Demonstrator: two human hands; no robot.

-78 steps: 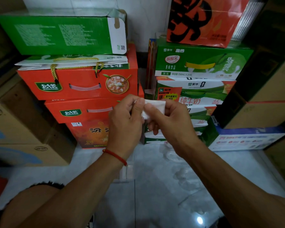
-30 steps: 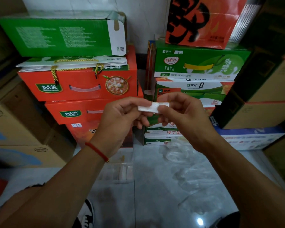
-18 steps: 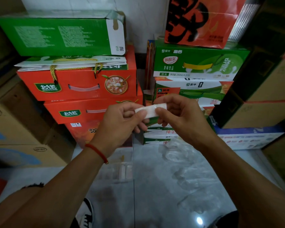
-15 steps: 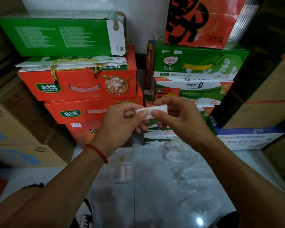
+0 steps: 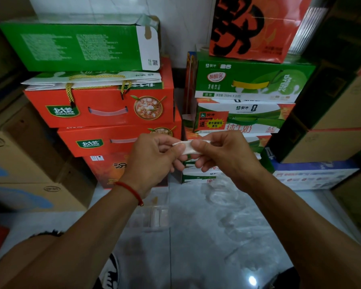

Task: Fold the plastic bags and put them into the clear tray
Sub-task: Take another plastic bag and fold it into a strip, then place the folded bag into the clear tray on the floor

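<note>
Standing at the far left are brown cartons [image 5: 19, 159], then a stack of red gift boxes [image 5: 100, 109] under a green box [image 5: 71, 46]; none of them bears on the work. The left hand [image 5: 152, 161], a red cord [image 5: 131, 191] at its wrist, has fingers curled and pinches the left end of the folded plastic bag [image 5: 189, 148]. The bag is a small white packet held in the air between both hands, above the floor and well apart from the clear tray [image 5: 152, 217]. The tray sits on the pale floor [image 5: 206, 247] below the left wrist, with what looks like a few folded pieces already inside. The right hand [image 5: 227, 157] pinches the packet's other end, thumb on top. Loose clear bags [image 5: 238, 205] lie on the floor below it, to the right of the tray, in front of green milk cartons [image 5: 248, 84].

Judgement: the fold appears nearly complete. To finish well, the thumbs should press the last crease flat and squeeze out trapped air, since thin plastic tends to spring open. One hand should keep the pinch while lowering the packet, seating it snugly against those already in the tray.
</note>
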